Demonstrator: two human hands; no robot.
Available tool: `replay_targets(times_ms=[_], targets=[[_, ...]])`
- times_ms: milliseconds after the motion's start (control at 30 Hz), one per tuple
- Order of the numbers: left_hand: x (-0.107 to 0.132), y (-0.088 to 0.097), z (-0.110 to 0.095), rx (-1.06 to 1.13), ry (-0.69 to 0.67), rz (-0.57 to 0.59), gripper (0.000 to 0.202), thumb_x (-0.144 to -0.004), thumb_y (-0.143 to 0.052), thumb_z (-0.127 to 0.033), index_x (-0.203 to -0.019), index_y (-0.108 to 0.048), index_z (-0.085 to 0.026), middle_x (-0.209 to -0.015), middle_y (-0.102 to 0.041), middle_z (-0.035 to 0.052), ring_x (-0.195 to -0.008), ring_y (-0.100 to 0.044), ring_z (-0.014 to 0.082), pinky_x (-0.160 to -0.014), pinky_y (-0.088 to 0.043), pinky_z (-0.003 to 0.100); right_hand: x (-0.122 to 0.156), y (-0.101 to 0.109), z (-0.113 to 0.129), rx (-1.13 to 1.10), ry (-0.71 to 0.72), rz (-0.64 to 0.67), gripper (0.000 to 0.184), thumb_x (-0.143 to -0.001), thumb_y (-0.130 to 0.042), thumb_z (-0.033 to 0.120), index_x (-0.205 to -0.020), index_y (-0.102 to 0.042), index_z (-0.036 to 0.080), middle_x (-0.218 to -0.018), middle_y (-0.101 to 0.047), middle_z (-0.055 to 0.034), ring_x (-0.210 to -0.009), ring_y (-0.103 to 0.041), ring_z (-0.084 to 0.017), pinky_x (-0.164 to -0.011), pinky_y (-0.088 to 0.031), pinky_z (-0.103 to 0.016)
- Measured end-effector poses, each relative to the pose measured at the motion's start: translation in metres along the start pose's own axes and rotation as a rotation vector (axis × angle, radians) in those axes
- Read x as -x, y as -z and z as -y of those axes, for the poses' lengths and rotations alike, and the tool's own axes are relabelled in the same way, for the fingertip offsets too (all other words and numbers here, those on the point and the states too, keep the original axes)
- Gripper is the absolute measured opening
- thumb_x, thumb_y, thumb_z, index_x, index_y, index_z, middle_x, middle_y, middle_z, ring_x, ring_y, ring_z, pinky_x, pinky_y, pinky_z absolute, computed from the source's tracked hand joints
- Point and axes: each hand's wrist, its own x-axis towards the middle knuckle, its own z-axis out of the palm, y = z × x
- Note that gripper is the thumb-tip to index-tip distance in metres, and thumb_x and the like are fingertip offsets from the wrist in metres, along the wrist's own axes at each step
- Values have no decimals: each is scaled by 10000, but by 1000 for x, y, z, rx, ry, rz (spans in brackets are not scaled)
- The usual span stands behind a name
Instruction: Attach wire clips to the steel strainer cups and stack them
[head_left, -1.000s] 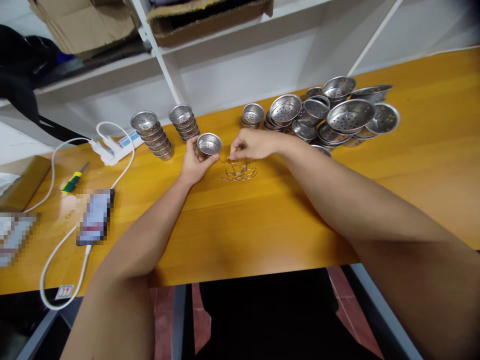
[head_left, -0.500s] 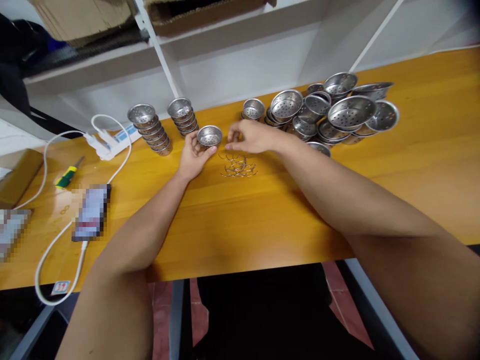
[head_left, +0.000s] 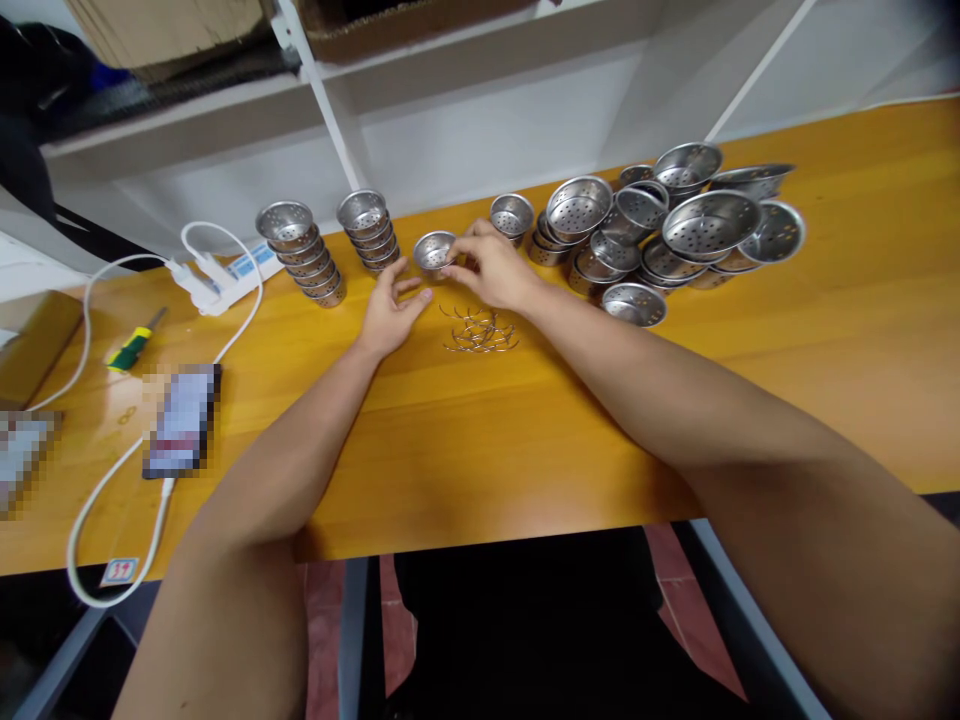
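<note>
My right hand (head_left: pixel 491 270) pinches the rim of a small perforated steel cup (head_left: pixel 433 248), held just above the wooden table (head_left: pixel 525 440). My left hand (head_left: pixel 390 310) lies beside the cup with its fingers spread, the fingertips close to it but not gripping. A small pile of bent wire handles (head_left: pixel 480 330) rests on the table just below both hands.
Two leaning stacks of the same cups (head_left: pixel 300 250) (head_left: pixel 367 230) stand at the back left. A heap of loose steel strainer cups and bowls (head_left: pixel 675 230) fills the back right. A white power strip (head_left: pixel 217 285), its cable, a screwdriver (head_left: pixel 131 345) and a phone (head_left: pixel 180 420) lie left.
The cup has passed from my left hand to my right and moved a little right and back. My left hand has let go and spread its fingers.
</note>
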Motion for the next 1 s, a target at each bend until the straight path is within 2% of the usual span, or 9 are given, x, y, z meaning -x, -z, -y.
replay_targets(times_ms=[100, 233, 400, 500, 600, 700, 767, 867, 1000], targets=[[2, 2, 4, -8, 48, 39, 1136, -785, -1046, -1030, -1573, -700, -288, -1816, -673, 258, -1566, -822, 447, -1278, -776, 717, -7, -11, -5, 51, -138, -22, 234, -1272, -809, 273, -1445, -925, 166, -1553, -736, -230, -1460, -772, -412, -1421, -607, -611], [2, 3, 6, -16, 53, 74, 943, -861, -1071, -910, -1488, -754, -281, -1812, -654, 225, -1551, -816, 397, -1316, -766, 684, -15, -20, -2, 82, -222, -5, 287, -1270, -743, 221, -1480, -931, 168, -1577, -802, -233, -1483, -801, -404, -1414, -617, -551], [3, 5, 4, -16, 49, 91, 811, -910, -1100, -797, -1455, -778, -289, -1812, -653, 201, -1536, -813, 373, -1309, -775, 657, -15, -17, 0, 27, -181, 27, 569, -1271, -648, 179, -1826, -768, 132, -1529, -874, -205, -1499, -829, -381, -1435, -624, -522], [5, 5, 1, -22, 46, 101, 814, -913, -1089, -814, -1450, -783, -285, -1796, -658, 203, -1544, -807, 374, -1322, -769, 660, -13, -7, -5, 78, -173, -80, 638, -1259, -609, 167, -1889, -687, 96, -1747, -761, -261, -1626, -776, -421, -1527, -557, -577], [6, 5, -2, -24, 37, 103, 780, -928, -1069, -793, -1446, -793, -279, -1788, -655, 208, -1544, -809, 377, -1323, -768, 670, -11, 4, -14, 176, -259, -200, 705, -1234, -681, 190, -1923, -595, 65, -1994, -471, -341, -1687, -732, -512, -1566, -498, -678], [6, 5, -3, -21, 29, 104, 714, -939, -1064, -729, -1427, -807, -277, -1774, -660, 211, -1515, -823, 373, -1307, -776, 677, -9, 9, -25, 174, -385, -140, 830, -1212, -767, 191, -1967, -465, 29, -1961, -452, -409, -1646, -758, -530, -1519, -536, -683], [6, 5, -4, -29, 30, 106, 665, -952, -1069, -676, -1418, -808, -280, -1770, -664, 202, -1503, -825, 360, -1305, -779, 666, -8, 9, -31, 156, -418, -87, 703, -1256, -755, 223, -1889, -535, 11, -1859, -570, -413, -1639, -761, -500, -1503, -545, -647], [7, 3, -7, -37, 33, 91, 617, -957, -1083, -624, -1401, -815, -289, -1766, -672, 186, -1497, -821, 346, -1294, -785, 642, -8, 8, -39, 159, -397, -66, 441, -1352, -681, 367, -1647, -750, 47, -1714, -710, -361, -1654, -761, -512, -1485, -561, -678], [8, 1, -13, -23, 40, 69, 667, -903, -1110, -674, -1371, -830, -290, -1748, -696, 175, -1475, -827, 342, -1267, -791, 619, -9, 11, -39, 199, -338, -118, 458, -1361, -662, 486, -1465, -879, 97, -1545, -819, -289, -1616, -797, -555, -1435, -609, -743]])
